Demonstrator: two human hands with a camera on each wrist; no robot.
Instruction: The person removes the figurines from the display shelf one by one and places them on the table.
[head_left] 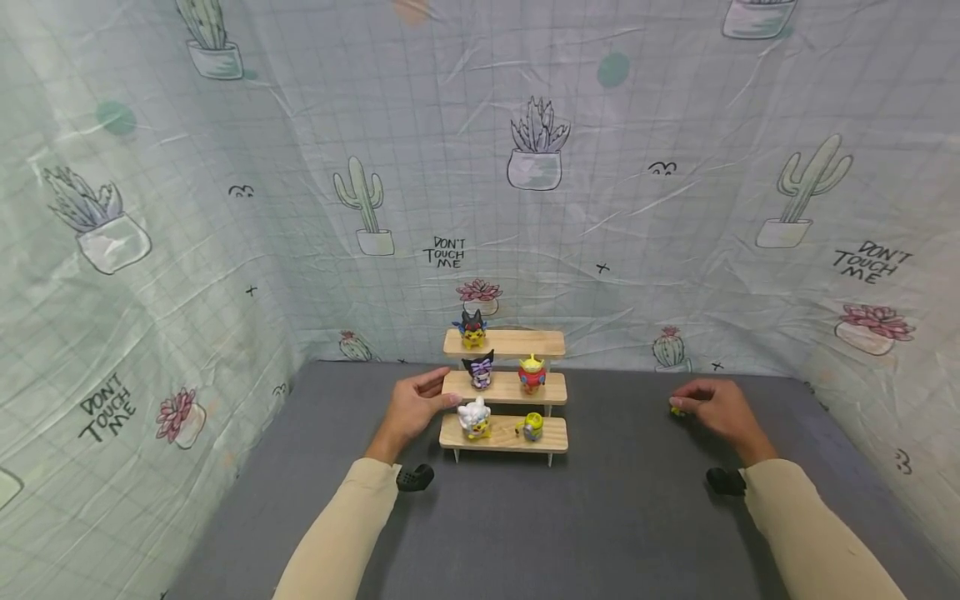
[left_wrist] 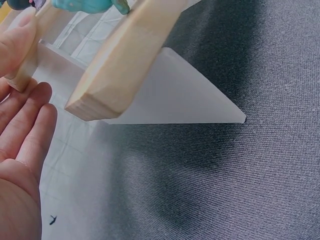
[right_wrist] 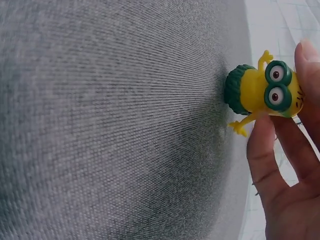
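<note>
My left hand (head_left: 415,407) holds the left end of the middle board of a three-tier wooden display shelf (head_left: 517,342). In the left wrist view its thumb lies over the board and its fingers (left_wrist: 35,117) curl beneath. Out to the right, my right hand (head_left: 722,410) pinches a yellow minion figure (right_wrist: 260,90) with green goggles and a green skirt, low over the grey cloth. The minion's skirt end is right at the cloth in the right wrist view; in the head view the hand mostly covers it.
On the shelf stand a black-hooded yellow figure (head_left: 473,335), a black-and-purple figure (head_left: 481,373), a red-suited alien (head_left: 532,377), a white-topped figure (head_left: 474,420) and another minion (head_left: 532,426). Clear supports (left_wrist: 190,97) carry the boards. A cactus-print curtain (head_left: 480,125) surrounds the grey table (head_left: 570,533).
</note>
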